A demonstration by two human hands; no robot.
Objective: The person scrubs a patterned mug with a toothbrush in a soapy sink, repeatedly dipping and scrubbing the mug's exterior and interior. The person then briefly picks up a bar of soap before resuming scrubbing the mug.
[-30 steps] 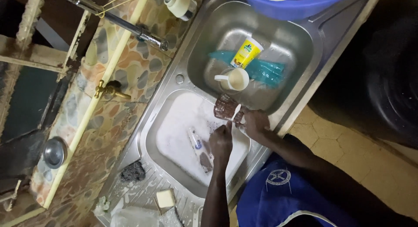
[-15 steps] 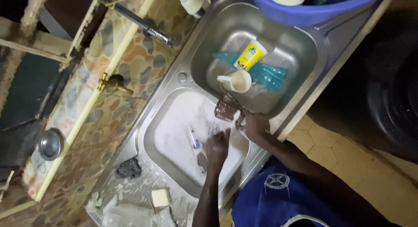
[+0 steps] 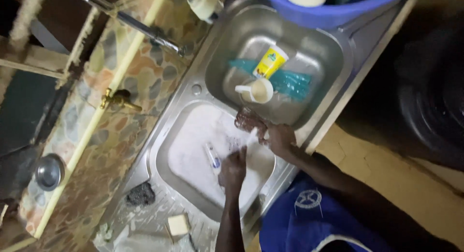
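Still pinching the glass [image 3: 247, 120] — right hand [image 3: 280, 138]'s grip — left hand [image 3: 233, 169] curled, lower in suds.

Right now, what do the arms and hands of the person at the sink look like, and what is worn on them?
Both arms are bare along the whole visible length: no sleeves, gloves, watch or rings can be made out. The left hand and right hand are slim, with soap suds on them. A blue garment with a pale round emblem covers the body below.
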